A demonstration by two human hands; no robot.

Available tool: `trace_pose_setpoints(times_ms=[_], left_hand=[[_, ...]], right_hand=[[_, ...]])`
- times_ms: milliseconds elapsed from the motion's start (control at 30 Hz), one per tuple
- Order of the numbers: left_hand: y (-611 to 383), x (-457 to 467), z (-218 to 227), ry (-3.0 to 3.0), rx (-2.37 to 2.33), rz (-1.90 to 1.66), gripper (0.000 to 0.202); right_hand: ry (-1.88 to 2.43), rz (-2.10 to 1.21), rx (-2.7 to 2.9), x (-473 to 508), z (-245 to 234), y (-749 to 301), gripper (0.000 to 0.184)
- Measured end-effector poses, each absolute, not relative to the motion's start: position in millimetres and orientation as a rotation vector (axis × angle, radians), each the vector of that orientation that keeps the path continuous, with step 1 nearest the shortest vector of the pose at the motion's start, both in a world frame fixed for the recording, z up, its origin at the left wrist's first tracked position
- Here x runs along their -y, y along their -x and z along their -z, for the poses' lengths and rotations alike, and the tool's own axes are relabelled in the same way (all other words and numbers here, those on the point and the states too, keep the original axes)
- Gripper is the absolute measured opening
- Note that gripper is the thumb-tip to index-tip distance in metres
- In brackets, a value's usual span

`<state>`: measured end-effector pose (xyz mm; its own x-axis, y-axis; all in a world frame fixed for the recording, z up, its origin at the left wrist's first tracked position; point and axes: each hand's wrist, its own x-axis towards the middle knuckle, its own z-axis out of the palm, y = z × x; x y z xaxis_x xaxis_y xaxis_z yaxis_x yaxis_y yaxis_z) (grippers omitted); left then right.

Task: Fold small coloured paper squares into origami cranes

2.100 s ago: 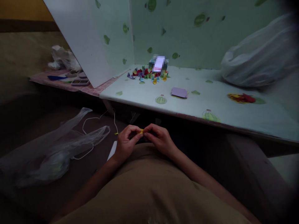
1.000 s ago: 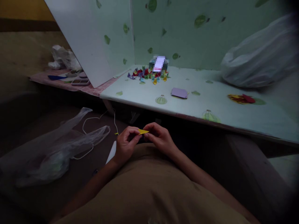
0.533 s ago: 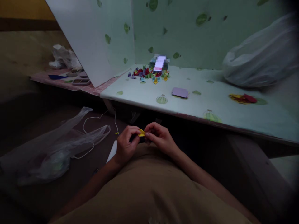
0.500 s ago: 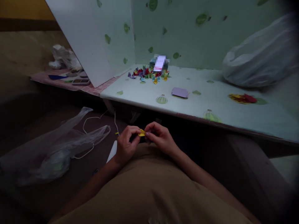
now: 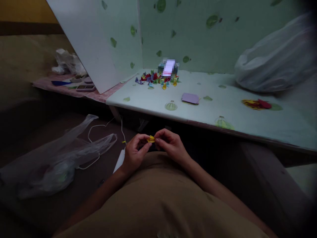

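Head view: your left hand (image 5: 135,148) pinches the left end of a small folded piece of yellow paper (image 5: 151,139) between thumb and fingers, and your right hand (image 5: 171,144) has its thumb and forefinger at the other end, also pinching. You have the paper just above your brown shirt (image 5: 158,191), in front of the table (image 5: 148,103) edge. Any writing on the glowing phone (image 5: 168,68) is pixelated past reading. Around its foot you see a cluster of origami cranes (image 5: 155,78) in red, purple, blue, green and yellow. Nearer you lies a stack of lilac-topped paper (image 5: 190,98); farther right, a pile of red and yellow paper pieces (image 5: 256,104) sits near a bulging white plastic bag (image 5: 274,62). To your left, a slanting white panel (image 5: 86,43) hides part of a pink-covered surface (image 5: 104,95), and a clear plastic bag (image 5: 59,175) lies below.
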<state>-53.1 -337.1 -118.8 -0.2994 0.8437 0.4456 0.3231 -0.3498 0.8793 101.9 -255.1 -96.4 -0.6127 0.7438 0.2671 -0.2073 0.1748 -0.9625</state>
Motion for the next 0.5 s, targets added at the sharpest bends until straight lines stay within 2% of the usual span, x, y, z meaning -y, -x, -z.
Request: trace_pose_setpoints(times_ms=[333, 500], left_hand=[[59.1, 337.6, 112.2, -1.375, -1.420, -1.519, 0.022], [57.3, 336.6, 109.5, -1.072, -1.292, -1.522, 0.027]], right_hand=[[0.529, -1.592, 1.692, 252.0, 95.8, -103.3, 0.014], [0.516, -1.653, 1.712, 252.3, 94.7, -103.7, 0.022]])
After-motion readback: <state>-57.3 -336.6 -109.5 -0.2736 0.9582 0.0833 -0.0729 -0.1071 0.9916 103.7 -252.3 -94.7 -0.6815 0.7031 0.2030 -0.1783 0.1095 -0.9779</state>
